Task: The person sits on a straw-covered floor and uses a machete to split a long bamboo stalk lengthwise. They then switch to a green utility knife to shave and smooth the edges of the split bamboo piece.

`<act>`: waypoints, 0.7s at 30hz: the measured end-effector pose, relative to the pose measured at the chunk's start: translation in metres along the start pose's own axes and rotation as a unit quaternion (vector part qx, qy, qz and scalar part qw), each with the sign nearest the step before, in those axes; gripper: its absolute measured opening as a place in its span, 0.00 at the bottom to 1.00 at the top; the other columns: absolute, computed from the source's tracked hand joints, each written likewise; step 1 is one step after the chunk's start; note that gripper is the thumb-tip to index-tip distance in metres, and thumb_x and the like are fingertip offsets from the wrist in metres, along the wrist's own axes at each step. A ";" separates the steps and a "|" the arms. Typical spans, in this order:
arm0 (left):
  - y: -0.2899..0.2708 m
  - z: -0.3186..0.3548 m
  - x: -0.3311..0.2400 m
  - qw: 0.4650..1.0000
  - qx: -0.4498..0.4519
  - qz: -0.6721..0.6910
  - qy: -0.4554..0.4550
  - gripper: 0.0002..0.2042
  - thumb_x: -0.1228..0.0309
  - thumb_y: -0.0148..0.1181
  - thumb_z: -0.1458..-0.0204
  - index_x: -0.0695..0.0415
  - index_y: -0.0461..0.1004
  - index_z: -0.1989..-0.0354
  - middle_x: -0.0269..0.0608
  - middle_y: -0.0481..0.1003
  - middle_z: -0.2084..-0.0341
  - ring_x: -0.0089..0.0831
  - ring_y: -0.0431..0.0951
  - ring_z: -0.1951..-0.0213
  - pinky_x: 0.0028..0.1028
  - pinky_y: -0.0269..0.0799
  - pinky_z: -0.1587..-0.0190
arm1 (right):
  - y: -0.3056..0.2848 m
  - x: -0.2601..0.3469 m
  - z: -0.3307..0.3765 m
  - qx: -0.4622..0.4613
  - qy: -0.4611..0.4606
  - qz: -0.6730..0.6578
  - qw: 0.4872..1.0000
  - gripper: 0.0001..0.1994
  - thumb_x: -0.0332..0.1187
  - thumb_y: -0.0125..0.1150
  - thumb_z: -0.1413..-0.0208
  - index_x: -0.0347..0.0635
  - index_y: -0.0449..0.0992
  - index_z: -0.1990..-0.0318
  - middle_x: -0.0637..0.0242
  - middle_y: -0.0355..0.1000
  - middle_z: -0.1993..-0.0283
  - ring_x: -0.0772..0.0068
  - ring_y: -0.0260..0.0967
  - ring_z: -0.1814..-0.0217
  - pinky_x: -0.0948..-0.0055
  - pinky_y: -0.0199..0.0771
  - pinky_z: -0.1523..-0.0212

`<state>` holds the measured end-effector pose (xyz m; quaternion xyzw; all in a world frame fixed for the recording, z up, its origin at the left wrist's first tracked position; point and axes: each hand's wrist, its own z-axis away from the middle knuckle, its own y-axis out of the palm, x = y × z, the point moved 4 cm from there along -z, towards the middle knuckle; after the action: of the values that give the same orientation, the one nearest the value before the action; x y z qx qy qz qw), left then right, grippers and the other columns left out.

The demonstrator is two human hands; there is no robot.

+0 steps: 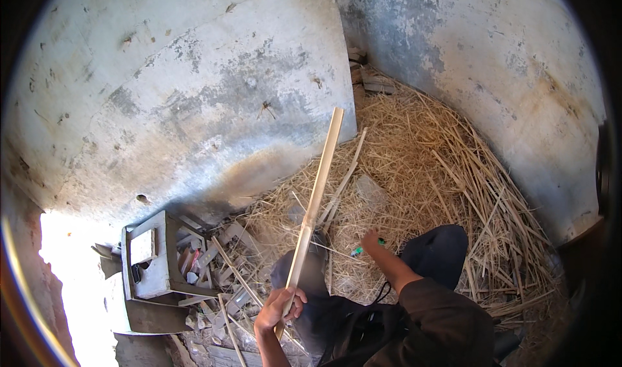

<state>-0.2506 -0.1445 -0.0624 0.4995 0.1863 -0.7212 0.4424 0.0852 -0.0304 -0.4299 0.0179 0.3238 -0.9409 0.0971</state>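
Concrete walls (194, 88), grey and stained, enclose the work area from 9 o'clock round to 3 o'clock. Dry straw (440, 172) covers the floor in a deep heap from the centre toward 4 o'clock. A grey block-shaped stool (150, 255) stands at 8 o'clock of centre, with broken wood offcuts (214, 263) piled just beside it.

A pale split cane strip (315, 201) runs from the lower centre up toward 12 o'clock, its far tip close to the wall edge. The left hand (280, 307) is closed in a full fist around the strip's near end. The right hand (372, 240) sits at 5 o'clock of centre, fingers curled around a small green-handled tool (363, 249); the blade is too small to make out.

Hazards, as a judgement:
- The strip is held at one end only. The long free end may whip or swing against the wall and split.
- A slip of the tool toward the knee (440, 247), just beside it, could cut the leg.
- Loose straw and offcuts underfoot give poor footing.
- Split edges may drive splinters into the gripping fist.
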 end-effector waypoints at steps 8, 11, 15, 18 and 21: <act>0.005 -0.001 -0.004 1.000 -0.001 -0.002 0.024 0.26 0.55 0.43 0.26 0.69 0.78 0.60 0.45 0.75 0.82 0.24 0.67 0.86 0.25 0.59 0.83 | 0.075 -0.012 -0.034 -0.192 0.036 -0.100 0.976 0.20 0.38 0.68 0.40 0.47 0.81 0.41 0.53 0.81 0.42 0.46 0.81 0.45 0.34 0.70 0.42; 0.009 -0.001 -0.006 0.999 -0.014 -0.013 0.037 0.27 0.54 0.42 0.26 0.68 0.78 0.60 0.44 0.75 0.82 0.23 0.67 0.86 0.25 0.60 0.83 | 0.002 -0.004 -0.002 -0.104 0.015 -0.053 0.993 0.16 0.35 0.60 0.35 0.45 0.85 0.44 0.56 0.81 0.40 0.45 0.79 0.40 0.30 0.68 0.41; 0.018 -0.008 -0.011 0.999 -0.021 -0.034 0.030 0.27 0.53 0.42 0.26 0.67 0.78 0.60 0.43 0.75 0.82 0.24 0.68 0.85 0.24 0.61 0.82 | -0.070 -0.034 0.033 0.023 0.008 -0.201 0.979 0.15 0.39 0.64 0.40 0.38 0.85 0.52 0.52 0.83 0.52 0.55 0.83 0.53 0.44 0.79 0.55; 0.021 -0.005 -0.014 0.997 -0.043 -0.055 0.032 0.27 0.52 0.43 0.26 0.67 0.79 0.61 0.42 0.74 0.83 0.25 0.68 0.85 0.25 0.63 0.81 | -0.134 -0.057 0.072 0.012 -0.011 -0.268 0.963 0.19 0.38 0.58 0.42 0.41 0.84 0.47 0.52 0.82 0.48 0.56 0.82 0.51 0.51 0.80 0.53; 0.028 0.002 -0.015 0.998 -0.053 -0.030 0.026 0.28 0.52 0.43 0.27 0.66 0.79 0.63 0.40 0.71 0.85 0.28 0.69 0.85 0.28 0.66 0.79 | -0.182 -0.101 0.111 -0.063 -0.036 -0.415 0.907 0.23 0.44 0.57 0.40 0.35 0.81 0.46 0.48 0.81 0.51 0.57 0.82 0.53 0.46 0.80 0.54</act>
<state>-0.2271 -0.1549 -0.0435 0.4880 0.2511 -0.7100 0.4412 0.1524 0.0595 -0.2226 -0.1585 0.3571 -0.8737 -0.2899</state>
